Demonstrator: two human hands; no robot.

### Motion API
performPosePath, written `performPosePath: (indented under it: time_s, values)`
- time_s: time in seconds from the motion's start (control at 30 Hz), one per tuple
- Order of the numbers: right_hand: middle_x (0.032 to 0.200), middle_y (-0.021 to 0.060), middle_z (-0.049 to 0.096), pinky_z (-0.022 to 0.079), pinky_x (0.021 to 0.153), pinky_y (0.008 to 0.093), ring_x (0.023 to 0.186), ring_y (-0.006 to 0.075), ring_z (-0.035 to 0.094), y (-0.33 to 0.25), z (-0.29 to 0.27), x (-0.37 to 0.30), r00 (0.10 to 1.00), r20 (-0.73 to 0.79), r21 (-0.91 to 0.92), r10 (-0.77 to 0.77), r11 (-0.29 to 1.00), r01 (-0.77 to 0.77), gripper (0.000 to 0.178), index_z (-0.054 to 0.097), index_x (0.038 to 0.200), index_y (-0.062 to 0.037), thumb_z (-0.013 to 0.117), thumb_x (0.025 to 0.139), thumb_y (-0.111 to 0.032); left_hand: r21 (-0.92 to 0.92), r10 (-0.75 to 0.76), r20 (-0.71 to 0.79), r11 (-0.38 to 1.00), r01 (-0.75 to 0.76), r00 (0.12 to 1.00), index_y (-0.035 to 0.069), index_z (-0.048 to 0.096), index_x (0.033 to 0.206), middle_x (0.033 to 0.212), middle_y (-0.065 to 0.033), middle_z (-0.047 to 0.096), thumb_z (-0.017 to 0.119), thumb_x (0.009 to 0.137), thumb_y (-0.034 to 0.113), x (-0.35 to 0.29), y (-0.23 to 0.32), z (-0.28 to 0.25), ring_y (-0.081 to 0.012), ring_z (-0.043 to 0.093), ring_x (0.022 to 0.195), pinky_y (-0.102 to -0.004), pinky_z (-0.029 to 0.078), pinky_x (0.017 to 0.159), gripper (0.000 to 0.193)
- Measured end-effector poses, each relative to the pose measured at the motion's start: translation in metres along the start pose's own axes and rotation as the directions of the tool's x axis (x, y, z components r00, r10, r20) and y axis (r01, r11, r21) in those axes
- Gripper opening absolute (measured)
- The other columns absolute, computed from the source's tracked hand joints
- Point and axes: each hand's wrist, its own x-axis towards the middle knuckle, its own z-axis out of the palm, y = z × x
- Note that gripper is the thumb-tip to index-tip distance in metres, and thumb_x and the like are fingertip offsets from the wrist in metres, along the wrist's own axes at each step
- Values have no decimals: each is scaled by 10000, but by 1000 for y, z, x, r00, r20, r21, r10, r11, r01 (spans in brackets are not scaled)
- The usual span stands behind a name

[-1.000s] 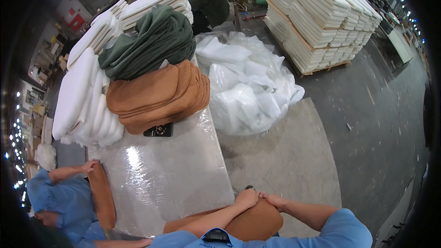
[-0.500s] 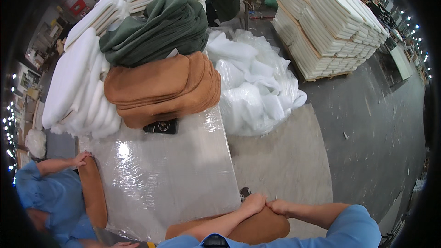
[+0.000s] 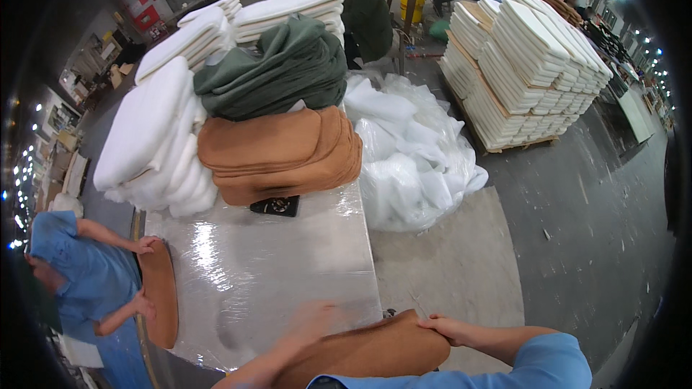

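A brown fabric cushion (image 3: 367, 354) lies at the near edge of the table, close to my body. My right hand (image 3: 443, 327) pinches the right end of its upper edge. Smeared by motion, my left hand (image 3: 313, 320) is over the cushion's left part, and its fingers cannot be made out. A dark seam or opening runs along the cushion's upper edge between the hands. Forward on the table (image 3: 288, 266), which is wrapped in clear film, sits a stack of brown covers (image 3: 267, 148).
Green covers (image 3: 274, 72) and white padding slabs (image 3: 144, 126) stand behind. A small black object (image 3: 277, 206) lies under the brown stack. At left, a co-worker (image 3: 86, 259) holds another brown cushion (image 3: 160, 295). Bagged white stuffing (image 3: 411, 158) and a pallet of white pads (image 3: 519, 65) are on the right.
My left hand has left the edge beside my right hand and swung leftward. My right hand keeps its grip. The co-worker's second hand has come onto their cushion. The view has shifted.
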Motion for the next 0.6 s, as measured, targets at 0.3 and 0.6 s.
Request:
performPosePath:
  time_s: [0.3, 0.6]
  values:
    - [1482, 80, 542, 501, 1085, 417, 1324, 221, 564, -29, 14, -54, 941, 338, -89, -20, 995, 53, 773, 377, 1539, -104, 805, 932, -319, -982, -365, 186, -35, 187, 912, 77, 549, 1484, 1454, -132, 618, 457, 1100, 494, -171, -171, 59, -271, 609, 1306, -501, 523, 1076, 575]
    - [1498, 67, 539, 477, 1098, 439, 1347, 229, 548, -103, 48, -106, 967, 217, -275, -131, 943, 189, 724, 405, 1529, -137, 778, 951, -362, -995, -364, 78, 30, 96, 928, 69, 576, 1442, 1365, -126, 668, 461, 1103, 495, -175, -166, 64, -251, 637, 1259, -466, 567, 1006, 557]
